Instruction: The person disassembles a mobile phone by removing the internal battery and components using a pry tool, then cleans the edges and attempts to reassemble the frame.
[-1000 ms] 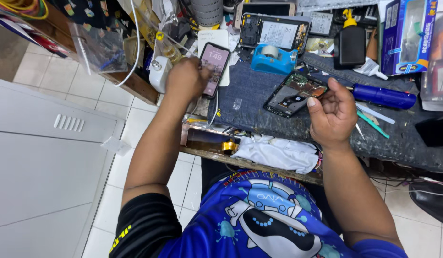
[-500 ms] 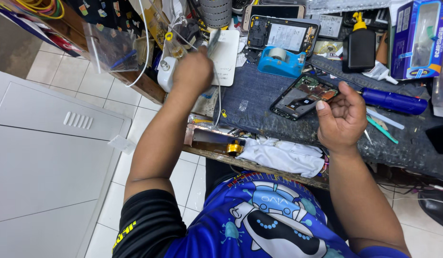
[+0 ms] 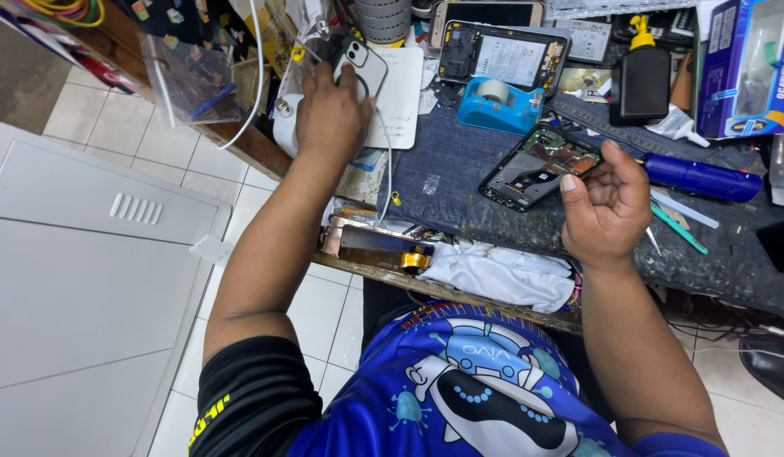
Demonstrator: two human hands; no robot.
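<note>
At the desk's (image 3: 730,262) far left, left hand (image 3: 328,114) gripped a white phone (image 3: 362,68), fingers wrapped round it; right hand (image 3: 603,203) curled loosely, touching an opened phone (image 3: 536,161) on dark cloth (image 3: 447,178).

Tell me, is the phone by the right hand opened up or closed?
Opened: the phone by the right hand lies with its circuit boards exposed.

We see blue-yellow windowed box (image 3: 745,68) at worktop's far right corner; white-labelled opened phone (image 3: 502,55) along far edge.
</note>
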